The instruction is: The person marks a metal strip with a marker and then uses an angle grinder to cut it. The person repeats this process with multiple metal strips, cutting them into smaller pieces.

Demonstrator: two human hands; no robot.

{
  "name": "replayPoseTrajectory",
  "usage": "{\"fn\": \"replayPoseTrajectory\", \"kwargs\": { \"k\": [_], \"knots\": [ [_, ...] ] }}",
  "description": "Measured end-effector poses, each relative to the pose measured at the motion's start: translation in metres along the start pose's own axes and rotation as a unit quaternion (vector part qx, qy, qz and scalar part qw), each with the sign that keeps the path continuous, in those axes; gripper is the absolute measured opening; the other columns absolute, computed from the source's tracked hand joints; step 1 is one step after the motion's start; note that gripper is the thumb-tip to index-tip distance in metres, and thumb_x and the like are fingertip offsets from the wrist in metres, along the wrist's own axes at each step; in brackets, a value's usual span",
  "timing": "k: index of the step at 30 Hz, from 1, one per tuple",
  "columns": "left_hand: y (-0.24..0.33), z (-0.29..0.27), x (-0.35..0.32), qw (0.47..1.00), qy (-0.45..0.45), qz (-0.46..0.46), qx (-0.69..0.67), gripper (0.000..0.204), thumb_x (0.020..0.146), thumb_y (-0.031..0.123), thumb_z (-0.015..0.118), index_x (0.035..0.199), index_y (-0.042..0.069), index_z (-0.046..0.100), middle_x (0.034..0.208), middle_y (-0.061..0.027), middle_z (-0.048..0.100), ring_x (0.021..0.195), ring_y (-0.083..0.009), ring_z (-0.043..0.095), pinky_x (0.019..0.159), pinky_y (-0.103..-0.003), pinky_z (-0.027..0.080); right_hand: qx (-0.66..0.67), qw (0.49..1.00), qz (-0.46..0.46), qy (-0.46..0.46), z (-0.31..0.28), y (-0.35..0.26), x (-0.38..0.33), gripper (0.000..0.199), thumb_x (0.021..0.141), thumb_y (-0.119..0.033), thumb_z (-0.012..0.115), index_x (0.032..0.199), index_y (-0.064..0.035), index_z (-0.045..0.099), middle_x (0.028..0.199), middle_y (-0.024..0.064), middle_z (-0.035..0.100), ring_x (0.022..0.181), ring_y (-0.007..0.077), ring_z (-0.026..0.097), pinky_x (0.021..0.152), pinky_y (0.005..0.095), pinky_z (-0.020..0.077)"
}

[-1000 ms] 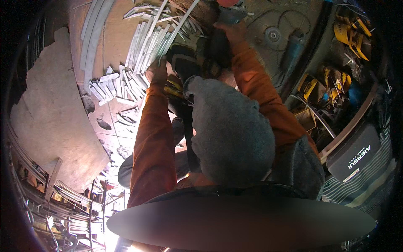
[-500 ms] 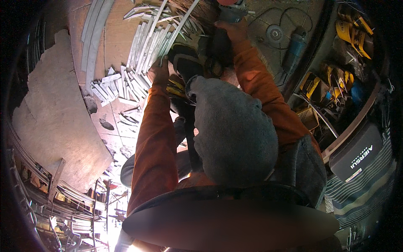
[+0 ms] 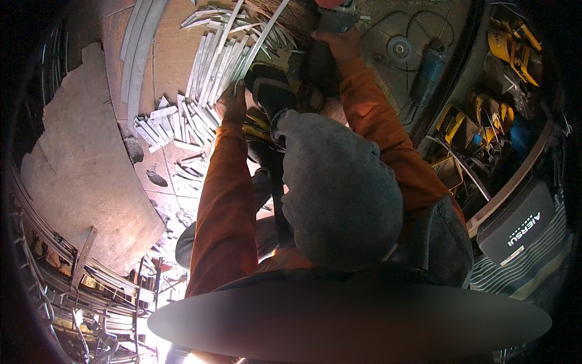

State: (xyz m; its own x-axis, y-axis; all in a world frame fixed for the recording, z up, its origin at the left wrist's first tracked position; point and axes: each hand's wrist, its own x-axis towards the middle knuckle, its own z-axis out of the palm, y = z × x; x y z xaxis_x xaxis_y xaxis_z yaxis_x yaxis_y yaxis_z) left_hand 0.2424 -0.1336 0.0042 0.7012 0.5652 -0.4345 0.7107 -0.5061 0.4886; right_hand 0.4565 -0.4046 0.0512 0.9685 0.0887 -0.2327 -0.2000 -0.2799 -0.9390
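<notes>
My left hand (image 3: 231, 109) is closed around the lower end of a long, narrow metal strip (image 3: 264, 40) that slants up and away to the right. Beside it, a row of cut metal strips (image 3: 209, 67) lies on the floor. Farther up and to the right, my right hand (image 3: 343, 46) is curled over the near side of a grey-blue machine body (image 3: 337, 22). What its fingers grip is hidden. A dark shoe (image 3: 271, 85) sits between my hands, and a grey head covering hides much of the space below them.
Short metal offcuts (image 3: 176, 124) are heaped left of my left forearm. Long curved strips (image 3: 140, 54) and a large flat sheet (image 3: 85, 164) lie farther left. An angle grinder (image 3: 428, 73) and a round disc (image 3: 398, 48) rest at the right, near yellow boxes (image 3: 516, 51).
Both hands stay in nearly the same places. The whole view has shifted very slightly.
</notes>
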Motion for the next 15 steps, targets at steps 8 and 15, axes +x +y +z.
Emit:
{"fn": "replayPoseTrajectory", "kwargs": {
  "k": [8,15],
  "knots": [
    [-0.001,0.001,-0.001,1.0,0.012,0.009,-0.01,0.058,0.089,0.061,0.064,0.114,0.009,0.075,0.094,-0.0231,0.073,0.09,-0.041,0.072,0.079,-0.046,0.055,-0.011,0.999,0.036,0.005,0.0,-0.002,-0.001,0.048,0.064,-0.015,0.092,0.107,-0.0039,0.071,0.104,0.005,0.073,0.094,0.0213,0.067,0.085,0.037,0.054],
    [0.0,0.001,-0.002,1.0,0.01,0.003,-0.023,0.056,0.09,0.059,0.064,0.113,0.01,0.076,0.092,-0.0223,0.073,0.089,-0.0407,0.072,0.078,-0.046,0.055,-0.005,1.0,0.002,0.005,-0.001,0.019,0.003,0.044,0.066,-0.013,0.091,0.105,-0.0041,0.071,0.104,0.0047,0.073,0.094,0.0213,0.067,0.086,0.0357,0.0543]
  ]
}}
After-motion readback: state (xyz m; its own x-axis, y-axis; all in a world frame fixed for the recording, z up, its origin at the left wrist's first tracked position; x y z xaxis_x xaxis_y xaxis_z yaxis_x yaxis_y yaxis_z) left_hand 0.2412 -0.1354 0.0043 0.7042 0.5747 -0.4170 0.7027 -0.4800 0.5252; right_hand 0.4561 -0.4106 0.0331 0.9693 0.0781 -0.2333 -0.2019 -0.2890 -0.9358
